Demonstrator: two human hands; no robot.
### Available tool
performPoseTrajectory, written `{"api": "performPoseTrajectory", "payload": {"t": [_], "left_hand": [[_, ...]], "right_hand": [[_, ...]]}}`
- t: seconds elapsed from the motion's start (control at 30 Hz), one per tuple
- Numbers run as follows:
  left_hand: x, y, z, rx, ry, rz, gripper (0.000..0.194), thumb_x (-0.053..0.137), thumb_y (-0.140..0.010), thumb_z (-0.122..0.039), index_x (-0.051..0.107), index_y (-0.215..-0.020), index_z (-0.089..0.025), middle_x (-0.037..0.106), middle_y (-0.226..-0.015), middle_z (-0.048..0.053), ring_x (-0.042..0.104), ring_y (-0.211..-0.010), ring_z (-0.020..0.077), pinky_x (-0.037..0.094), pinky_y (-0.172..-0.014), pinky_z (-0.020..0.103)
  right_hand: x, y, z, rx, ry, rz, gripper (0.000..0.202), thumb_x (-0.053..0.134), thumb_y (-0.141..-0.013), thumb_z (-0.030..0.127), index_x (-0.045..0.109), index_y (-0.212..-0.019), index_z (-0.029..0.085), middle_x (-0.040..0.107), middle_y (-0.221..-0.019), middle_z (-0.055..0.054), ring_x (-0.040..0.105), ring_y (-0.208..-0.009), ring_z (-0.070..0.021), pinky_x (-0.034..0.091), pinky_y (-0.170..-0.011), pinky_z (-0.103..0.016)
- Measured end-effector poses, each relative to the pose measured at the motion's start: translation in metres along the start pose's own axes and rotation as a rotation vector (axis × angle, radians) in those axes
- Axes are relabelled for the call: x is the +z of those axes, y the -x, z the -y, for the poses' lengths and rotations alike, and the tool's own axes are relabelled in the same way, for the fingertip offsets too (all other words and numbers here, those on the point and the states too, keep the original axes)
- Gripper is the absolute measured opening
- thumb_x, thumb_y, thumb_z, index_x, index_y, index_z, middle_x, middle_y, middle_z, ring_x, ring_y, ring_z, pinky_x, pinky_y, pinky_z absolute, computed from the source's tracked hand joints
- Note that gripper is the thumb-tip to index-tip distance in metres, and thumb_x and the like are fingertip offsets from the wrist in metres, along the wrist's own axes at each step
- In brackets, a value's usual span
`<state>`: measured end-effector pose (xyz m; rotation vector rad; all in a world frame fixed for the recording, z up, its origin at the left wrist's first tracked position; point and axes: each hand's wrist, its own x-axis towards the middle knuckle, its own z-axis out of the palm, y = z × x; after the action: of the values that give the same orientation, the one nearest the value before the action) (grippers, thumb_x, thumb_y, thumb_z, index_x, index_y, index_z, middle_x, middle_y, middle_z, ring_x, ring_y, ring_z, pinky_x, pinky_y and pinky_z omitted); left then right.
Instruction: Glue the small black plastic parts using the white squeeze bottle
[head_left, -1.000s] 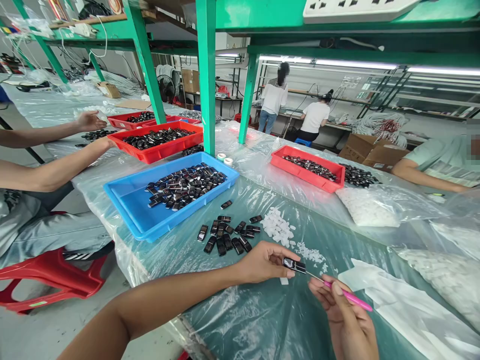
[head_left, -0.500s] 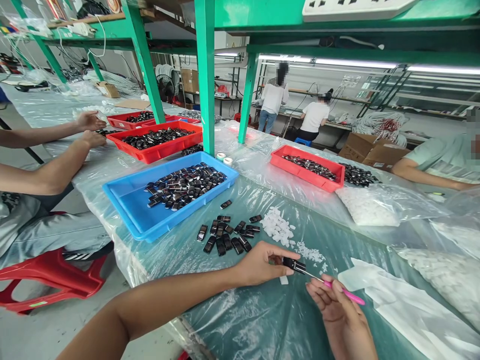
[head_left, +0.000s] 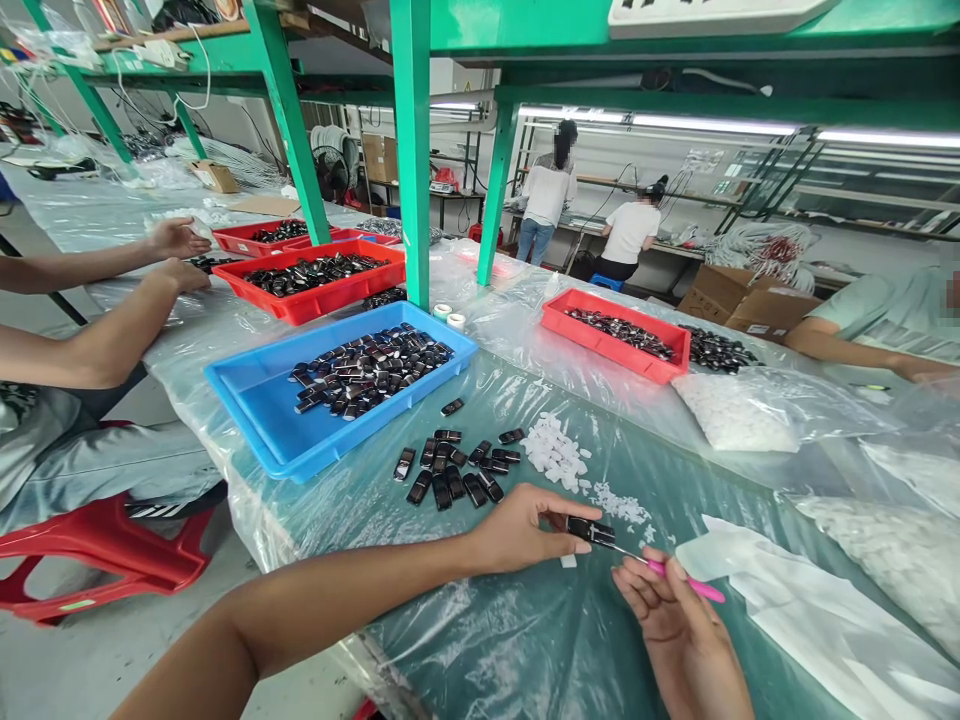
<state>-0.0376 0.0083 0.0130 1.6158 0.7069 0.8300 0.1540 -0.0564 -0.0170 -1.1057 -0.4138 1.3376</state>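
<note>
Between thumb and fingers, my left hand [head_left: 525, 528] grips a small black part [head_left: 591, 530] above the plastic-covered table. My right hand [head_left: 679, 610] pinches a pink-handled tool [head_left: 701, 588], whose thin metal shaft meets the right end of that part. Several similar black parts [head_left: 440, 482] lie loose beyond my left hand. Beside them are a pile of white pieces [head_left: 553, 452] and a spread of smaller white bits [head_left: 624, 506]. One white piece [head_left: 568, 562] lies just below the held part.
A blue tray [head_left: 251, 405] and red trays [head_left: 311, 308] [head_left: 611, 362] hold black parts. Green posts [head_left: 411, 150] rise from the table. White bags [head_left: 750, 415] and a white sheet [head_left: 810, 610] lie right. Another person's hands [head_left: 178, 255] are at left.
The black part and the tool have shifted very slightly, with the pink handle's end a little further left. Both my hands keep their grips. The person at the right has moved an arm slightly.
</note>
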Motion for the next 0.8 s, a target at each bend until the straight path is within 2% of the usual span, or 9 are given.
{"api": "performPoseTrajectory", "payload": {"t": [0.53, 0.8], "left_hand": [[0.0010, 0.0015, -0.0030, 0.059, -0.033, -0.059, 0.037, 0.065, -0.075, -0.027, 0.062, -0.111, -0.016, 0.065, -0.082, 0.005, 0.059, -0.072, 0.0149, 0.045, -0.067, 0.023], [0.0014, 0.0011, -0.0050, 0.050, 0.021, -0.053, 0.026, 0.065, -0.075, -0.028, 0.059, -0.095, -0.013, 0.063, -0.076, 0.005, 0.059, -0.070, 0.0143, 0.044, -0.064, 0.022]], "right_hand": [[0.0080, 0.0080, 0.0057, -0.110, 0.054, -0.014, 0.019, 0.072, -0.068, 0.037, 0.070, -0.077, 0.020, 0.071, -0.081, -0.003, 0.066, -0.077, -0.0171, 0.052, -0.080, -0.032], [0.0036, 0.0089, 0.0042, -0.163, 0.088, -0.014, 0.019, 0.069, -0.071, 0.040, 0.072, -0.075, 0.021, 0.069, -0.085, -0.003, 0.064, -0.083, -0.0183, 0.050, -0.084, -0.034]]}}
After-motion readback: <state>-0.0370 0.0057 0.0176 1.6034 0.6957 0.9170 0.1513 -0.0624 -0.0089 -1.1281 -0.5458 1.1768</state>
